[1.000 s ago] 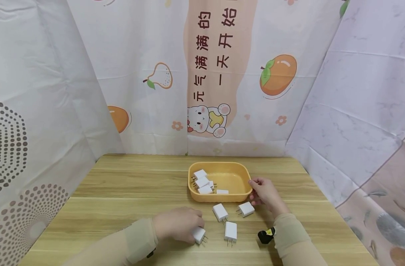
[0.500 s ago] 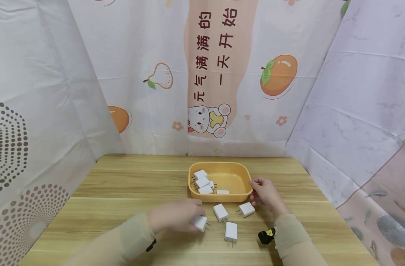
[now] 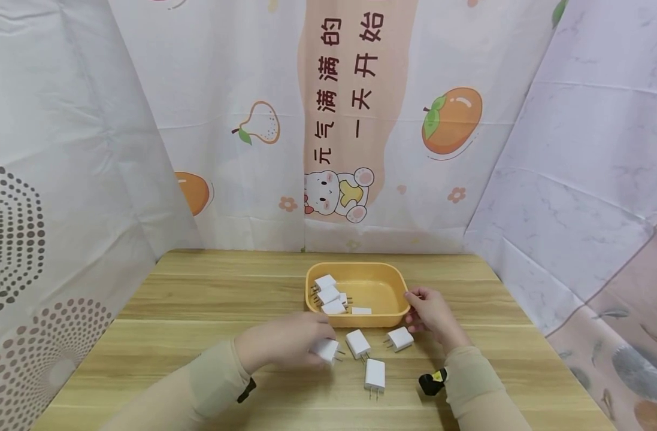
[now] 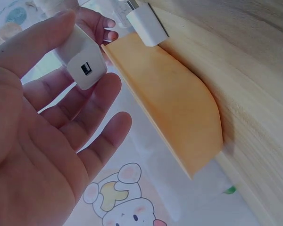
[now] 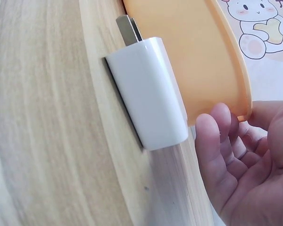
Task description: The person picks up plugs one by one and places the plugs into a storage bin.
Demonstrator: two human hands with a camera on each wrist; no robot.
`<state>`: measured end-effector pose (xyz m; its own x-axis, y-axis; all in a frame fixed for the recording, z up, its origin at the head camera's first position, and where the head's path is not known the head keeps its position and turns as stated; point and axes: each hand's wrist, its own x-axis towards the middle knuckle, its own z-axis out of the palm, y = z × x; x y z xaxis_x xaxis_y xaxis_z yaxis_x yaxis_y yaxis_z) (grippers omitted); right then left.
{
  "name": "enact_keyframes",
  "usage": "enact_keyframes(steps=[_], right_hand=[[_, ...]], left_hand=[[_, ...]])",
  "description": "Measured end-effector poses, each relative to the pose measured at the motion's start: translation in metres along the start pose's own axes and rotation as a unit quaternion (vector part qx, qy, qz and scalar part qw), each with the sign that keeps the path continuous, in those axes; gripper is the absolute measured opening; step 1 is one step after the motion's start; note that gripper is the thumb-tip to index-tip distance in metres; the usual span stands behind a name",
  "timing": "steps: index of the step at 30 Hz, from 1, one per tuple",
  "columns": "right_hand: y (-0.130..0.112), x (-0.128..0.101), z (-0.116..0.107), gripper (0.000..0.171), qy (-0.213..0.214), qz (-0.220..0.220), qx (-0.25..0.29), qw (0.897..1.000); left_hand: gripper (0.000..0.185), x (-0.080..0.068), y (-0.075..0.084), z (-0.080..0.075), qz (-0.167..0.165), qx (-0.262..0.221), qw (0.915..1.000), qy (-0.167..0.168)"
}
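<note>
My left hand [image 3: 287, 340] pinches a white USB charger plug [image 3: 326, 350] between thumb and fingers, just in front of the tray's near left corner. The left wrist view shows the held charger plug [image 4: 85, 63] with its USB port facing the camera. My right hand [image 3: 429, 311] grips the right rim of the yellow tray [image 3: 382, 321], thumb on one side and fingers on the other in the right wrist view. Inside the tray, several white charger plugs [image 3: 328, 294] lie piled at the left, one further along the near wall.
Three more charger plugs lie on the wooden table [image 3: 209, 293] before the tray: one charger [image 3: 357, 344] near its front, another charger [image 3: 400, 339] by my right hand, a third charger [image 3: 375, 375] closest to me. A patterned curtain [image 3: 242, 179] hangs behind.
My left hand has lifted the charger plug off the table and carried it a short way forward toward the tray. My right hand and the tray have stayed put.
</note>
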<state>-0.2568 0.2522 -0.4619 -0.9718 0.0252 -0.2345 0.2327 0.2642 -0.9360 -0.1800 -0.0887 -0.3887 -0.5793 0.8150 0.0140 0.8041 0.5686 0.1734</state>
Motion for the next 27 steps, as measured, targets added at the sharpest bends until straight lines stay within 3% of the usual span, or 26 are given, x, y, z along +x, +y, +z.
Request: enact_keyframes(steps=[14, 22, 27], right_hand=[[-0.001, -0.001, 0.001, 0.033, 0.000, 0.003, 0.002, 1.000], [-0.002, -0.001, 0.001, 0.032, 0.001, 0.004, 0.004, 1.000], [-0.001, -0.001, 0.000, 0.031, 0.002, 0.004, 0.005, 1.000]], left_hand=[[0.029, 0.014, -0.009, -0.001, -0.015, -0.004, 0.9997, 0.020], [0.029, 0.034, -0.023, -0.001, -0.045, -0.017, 0.9983, 0.035], [0.033, 0.050, -0.029, -0.004, -0.071, -0.053, 0.9950, 0.047]])
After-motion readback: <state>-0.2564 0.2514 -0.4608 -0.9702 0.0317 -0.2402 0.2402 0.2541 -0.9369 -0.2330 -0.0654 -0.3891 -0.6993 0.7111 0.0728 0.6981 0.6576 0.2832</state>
